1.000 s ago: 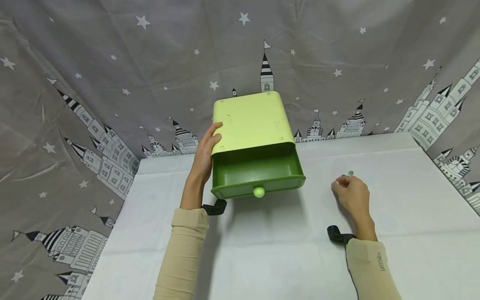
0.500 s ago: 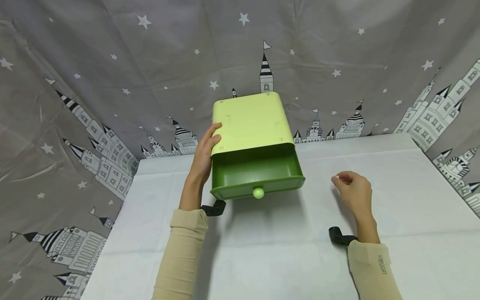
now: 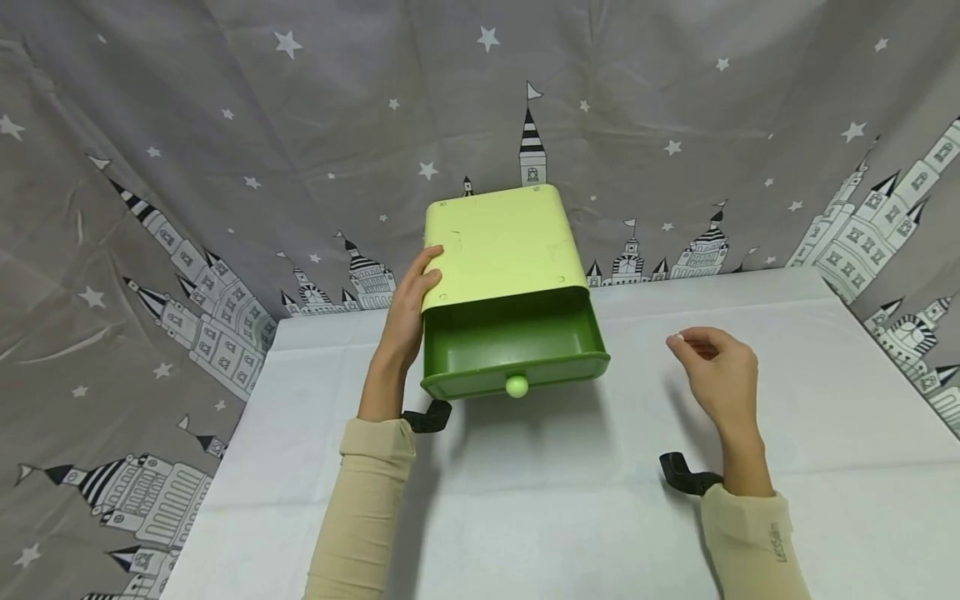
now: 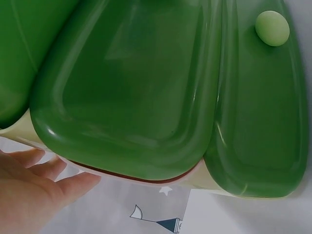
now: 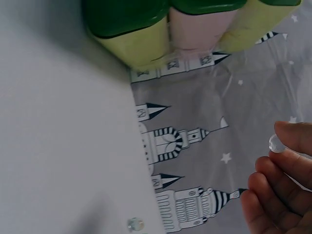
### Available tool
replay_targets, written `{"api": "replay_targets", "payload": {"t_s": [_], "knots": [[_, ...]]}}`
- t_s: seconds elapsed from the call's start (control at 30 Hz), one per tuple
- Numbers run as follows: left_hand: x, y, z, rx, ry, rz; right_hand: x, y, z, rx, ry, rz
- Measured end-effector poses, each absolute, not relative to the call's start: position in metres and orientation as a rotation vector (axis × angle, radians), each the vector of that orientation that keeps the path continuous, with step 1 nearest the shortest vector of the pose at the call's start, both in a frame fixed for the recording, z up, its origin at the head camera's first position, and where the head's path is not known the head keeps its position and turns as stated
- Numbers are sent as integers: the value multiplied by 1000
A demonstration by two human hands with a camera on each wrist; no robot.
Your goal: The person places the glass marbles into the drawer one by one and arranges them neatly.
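A small drawer cabinet point(image 3: 502, 242) with a pale yellow top stands at the middle back. Its green drawer point(image 3: 517, 342), with a round light green knob point(image 3: 517, 386), is pulled out, and its visible inside holds nothing. My left hand point(image 3: 408, 300) rests against the cabinet's left side, fingertips on the top edge; in the left wrist view its fingers point(image 4: 78, 187) lie fairly straight along the side. Right of the cabinet, my right hand point(image 3: 723, 371) is raised, pinching a small clear round bead point(image 5: 277, 144) between thumb and finger.
Another clear bead point(image 5: 135, 224) lies on the white-covered table point(image 3: 547, 517); the right hand hides it in the head view. The cabinet's casings are yellow and pink point(image 5: 200, 31). A grey curtain point(image 3: 337, 100) with castles and stars hangs behind the table.
My right hand has lifted off the table with the bead and moved slightly right and up, covering the bead on the table. My left hand and the cabinet stay in place.
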State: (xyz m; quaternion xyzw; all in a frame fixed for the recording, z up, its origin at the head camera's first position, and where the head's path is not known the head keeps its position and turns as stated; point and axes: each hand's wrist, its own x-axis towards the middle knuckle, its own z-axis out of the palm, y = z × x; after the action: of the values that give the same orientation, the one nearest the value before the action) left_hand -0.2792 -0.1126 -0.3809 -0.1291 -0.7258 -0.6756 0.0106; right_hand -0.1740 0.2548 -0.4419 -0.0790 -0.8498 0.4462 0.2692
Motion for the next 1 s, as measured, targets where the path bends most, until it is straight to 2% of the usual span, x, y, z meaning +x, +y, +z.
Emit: {"api": "replay_targets", "payload": {"t_s": [0.5, 1.0], "knots": [[-280, -114, -381, -405, -2267, -2106, -158, 241, -408, -109, -2142, 1242], [-280, -114, -382, -405, -2267, -2095, -146, 220, -391, 21, -2085, 1259]]}}
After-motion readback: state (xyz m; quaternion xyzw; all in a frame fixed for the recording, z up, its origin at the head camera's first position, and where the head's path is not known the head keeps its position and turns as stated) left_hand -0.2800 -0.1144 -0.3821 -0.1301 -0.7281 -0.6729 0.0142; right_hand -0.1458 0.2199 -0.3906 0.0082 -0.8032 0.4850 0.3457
